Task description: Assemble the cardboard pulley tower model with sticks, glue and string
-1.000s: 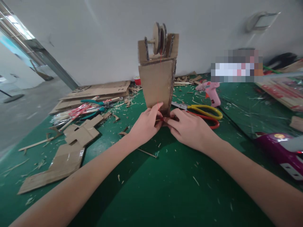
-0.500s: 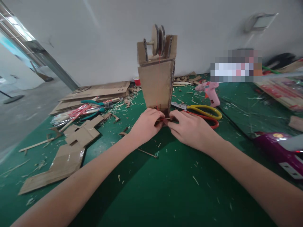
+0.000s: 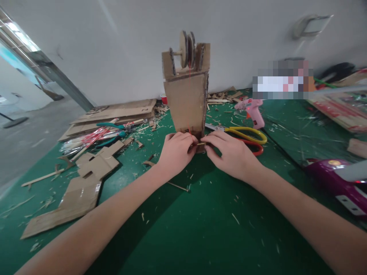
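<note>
A cardboard tower (image 3: 187, 101) stands upright ahead of me, with a cardboard pulley wheel (image 3: 184, 49) on a stick axle at its top. From the wheel a thin red string (image 3: 189, 91) runs down the front to my fingers. Low before the tower, my left hand (image 3: 178, 152) is closed in a pinch on a short wooden stick (image 3: 201, 144), where the string ends. My right hand (image 3: 233, 154) has thumb and index finger at the stick's other end, lightly gripping it. The fingertips partly hide the stick and any knot.
Scissors (image 3: 249, 134) with yellow and red handles lie right of the tower. Beyond them sits a pink glue gun (image 3: 252, 110). At right is a purple device (image 3: 329, 168). Pliers (image 3: 110, 133) and cardboard scraps (image 3: 82, 191) lie left. A thin stick (image 3: 178, 186) and shavings dot the green table.
The right fingers have shifted slightly apart, so more of the short stick shows between the hands. The whole view has moved slightly; the left hand keeps its pinch.
</note>
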{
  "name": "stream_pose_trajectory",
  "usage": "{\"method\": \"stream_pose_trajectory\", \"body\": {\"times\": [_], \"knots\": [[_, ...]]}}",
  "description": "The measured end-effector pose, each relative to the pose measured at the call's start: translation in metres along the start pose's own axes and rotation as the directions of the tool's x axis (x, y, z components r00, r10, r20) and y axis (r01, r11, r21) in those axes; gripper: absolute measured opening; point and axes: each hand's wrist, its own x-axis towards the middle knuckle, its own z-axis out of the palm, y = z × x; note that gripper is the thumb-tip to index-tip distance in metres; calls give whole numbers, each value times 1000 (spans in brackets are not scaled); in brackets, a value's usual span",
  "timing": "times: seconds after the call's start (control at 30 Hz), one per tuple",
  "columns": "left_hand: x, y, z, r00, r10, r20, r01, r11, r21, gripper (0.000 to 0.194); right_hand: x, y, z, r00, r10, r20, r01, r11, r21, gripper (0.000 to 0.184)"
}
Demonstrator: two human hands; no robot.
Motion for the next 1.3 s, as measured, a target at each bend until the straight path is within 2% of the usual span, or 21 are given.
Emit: {"method": "stream_pose_trajectory", "body": {"times": [0.07,0.17,0.4,0.57,0.73,1.1,1.3], "knots": [[0,1,0,1000,-17,-6,16,1000,-5,6,1,4,2,997,71,-25,-71,997,11,23],[1,0,0,999,-36,9,36,999,-33,5,2,13,4,991,136,0,-136,989,49,19],[3,-2,-4,996,-46,72,51,996,-77,6,1,29,2,989,125,83,-135,984,116,23],[3,-1,-6,997,-33,66,35,999,-28,8,3,32,4,981,145,131,-161,981,113,12],[3,-3,-6,999,-20,45,22,999,-39,10,6,30,3,986,110,124,-123,988,97,13],[2,-11,-4,995,100,15,-100,995,-29,14,5,29,0,993,51,108,-58,996,61,19],[2,-11,-2,994,109,-8,-109,994,-27,13,5,30,1,991,50,122,-57,997,55,18]]}}
